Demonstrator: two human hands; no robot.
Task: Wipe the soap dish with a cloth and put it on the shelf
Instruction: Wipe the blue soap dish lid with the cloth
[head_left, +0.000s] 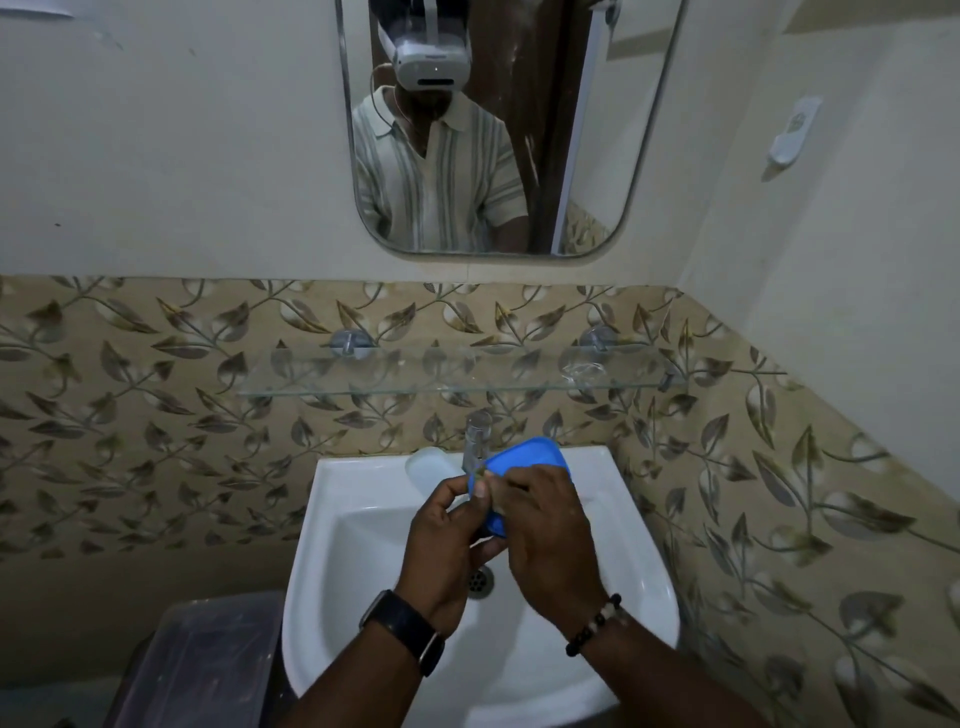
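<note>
A pale wall with a band of leaf-patterned tiles (156, 364) backs a white sink (358, 525). A glass shelf (415, 387) is fixed above the tap (478, 431), with a mirror (597, 156) higher up. The blue soap dish (530, 457) is held tilted over the basin, below the shelf. The left hand (447, 530) has its grip pinched on the dish's near edge. The right hand (545, 525) has its grip curled across the dish's front. Whether a cloth sits under those fingers cannot be told. A clear plastic bin (208, 665) stands at lower left.

I'm seeing left hand (447, 530) and right hand (550, 530) holding soap dish (524, 457) over sink (363, 488); tap (475, 436) behind, shelf (415, 371) above, bin (208, 660) sitting left.
</note>
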